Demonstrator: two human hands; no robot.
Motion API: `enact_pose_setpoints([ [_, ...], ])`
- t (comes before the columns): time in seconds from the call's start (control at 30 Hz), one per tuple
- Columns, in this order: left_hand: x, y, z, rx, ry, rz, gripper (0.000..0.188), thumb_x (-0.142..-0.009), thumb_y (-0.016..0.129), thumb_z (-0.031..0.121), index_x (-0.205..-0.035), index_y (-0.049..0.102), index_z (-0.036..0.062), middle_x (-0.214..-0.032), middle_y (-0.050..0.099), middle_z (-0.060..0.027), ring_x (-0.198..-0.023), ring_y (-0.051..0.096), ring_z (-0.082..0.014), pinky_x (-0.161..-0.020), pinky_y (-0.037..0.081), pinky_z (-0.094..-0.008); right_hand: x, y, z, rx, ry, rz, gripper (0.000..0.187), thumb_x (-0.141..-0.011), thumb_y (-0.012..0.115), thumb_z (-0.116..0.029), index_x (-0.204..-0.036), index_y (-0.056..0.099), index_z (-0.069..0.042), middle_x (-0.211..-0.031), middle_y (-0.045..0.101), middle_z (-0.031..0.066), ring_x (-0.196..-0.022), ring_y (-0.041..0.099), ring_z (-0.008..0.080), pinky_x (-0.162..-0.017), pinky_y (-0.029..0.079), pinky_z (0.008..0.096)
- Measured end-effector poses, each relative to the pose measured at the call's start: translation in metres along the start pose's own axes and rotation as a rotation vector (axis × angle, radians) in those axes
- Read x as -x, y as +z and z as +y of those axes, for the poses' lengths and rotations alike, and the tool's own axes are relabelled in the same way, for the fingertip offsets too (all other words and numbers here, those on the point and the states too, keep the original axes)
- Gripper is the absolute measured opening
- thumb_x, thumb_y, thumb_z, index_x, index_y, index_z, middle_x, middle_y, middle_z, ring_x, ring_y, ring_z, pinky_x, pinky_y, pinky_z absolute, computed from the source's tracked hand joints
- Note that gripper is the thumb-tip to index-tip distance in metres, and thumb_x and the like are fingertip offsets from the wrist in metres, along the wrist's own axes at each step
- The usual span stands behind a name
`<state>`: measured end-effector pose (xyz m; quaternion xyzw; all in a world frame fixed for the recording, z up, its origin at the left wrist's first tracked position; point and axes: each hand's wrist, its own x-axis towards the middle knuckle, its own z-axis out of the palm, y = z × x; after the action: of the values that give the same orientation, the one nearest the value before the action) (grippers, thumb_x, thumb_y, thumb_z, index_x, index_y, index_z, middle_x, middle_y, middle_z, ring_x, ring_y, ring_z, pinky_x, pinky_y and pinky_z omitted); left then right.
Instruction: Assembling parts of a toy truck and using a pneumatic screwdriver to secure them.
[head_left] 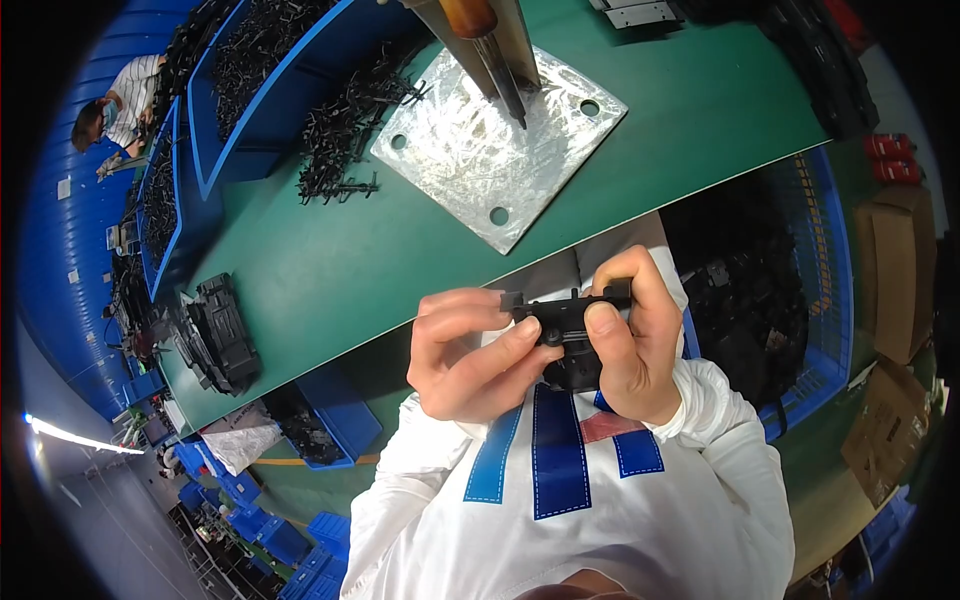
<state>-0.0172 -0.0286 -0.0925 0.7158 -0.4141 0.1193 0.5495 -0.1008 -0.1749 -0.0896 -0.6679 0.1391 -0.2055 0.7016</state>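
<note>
While blue bins [260,90] at the far side of the green tabletop [330,260] are holding heaps of small black parts [255,45], the person is gripping a black plastic part [568,335] in front of the chest. The left hand [470,355] and right hand [630,340] are both closing their fingers [600,318] around it, thumbs pressing on its top.

White long-sleeved top [620,500] with blue stripes across chest.
</note>
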Motion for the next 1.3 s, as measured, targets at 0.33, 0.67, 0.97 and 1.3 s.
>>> enact_pose_setpoints([
  [0.33,-0.003,0.0,-0.003,0.245,-0.185,-0.101,0.039,-0.059,0.089,0.001,-0.095,0.074,0.0072,-0.107,0.066,-0.0212,-0.093,0.068,-0.0289,-0.075,0.059,-0.0346,0.001,-0.004,-0.007,0.003,0.063,0.019,0.032,-0.095,0.055,-0.032,-0.093,0.047,-0.002,-0.08,0.047,0.0037,-0.071,0.043,0.009,-0.063,0.037,0.0239],
  [0.67,-0.008,-0.011,0.0,0.141,-0.17,-0.133,0.036,-0.058,0.091,0.004,-0.089,0.073,0.0034,-0.103,0.067,-0.0205,-0.086,0.069,-0.0252,-0.074,0.058,-0.0327,-0.004,-0.008,-0.011,0.064,0.009,-0.047,0.026,-0.091,0.063,-0.023,-0.097,0.049,-0.001,-0.072,0.059,0.009,-0.06,0.062,0.0154,-0.056,0.047,0.0272],
  [0.97,-0.004,-0.015,0.0,0.188,-0.163,-0.103,0.036,-0.057,0.091,0.004,-0.088,0.072,0.004,-0.102,0.066,-0.02,-0.081,0.069,-0.0238,-0.07,0.057,-0.032,-0.004,-0.006,-0.014,0.034,0.046,-0.092,0.03,-0.091,0.063,-0.027,-0.097,0.05,-0.001,-0.07,0.058,0.0099,-0.058,0.062,0.0198,-0.055,0.047,0.029],
  [1.3,-0.001,-0.022,0.002,0.127,-0.108,-0.128,0.04,-0.056,0.092,0.004,-0.091,0.071,0.0063,-0.103,0.065,-0.02,-0.081,0.068,-0.0254,-0.07,0.057,-0.0335,-0.002,-0.003,-0.017,0.017,0.047,-0.108,0.034,-0.092,0.063,-0.032,-0.097,0.05,-0.002,-0.068,0.057,0.0101,-0.057,0.062,0.0195,-0.054,0.047,0.0293],
])
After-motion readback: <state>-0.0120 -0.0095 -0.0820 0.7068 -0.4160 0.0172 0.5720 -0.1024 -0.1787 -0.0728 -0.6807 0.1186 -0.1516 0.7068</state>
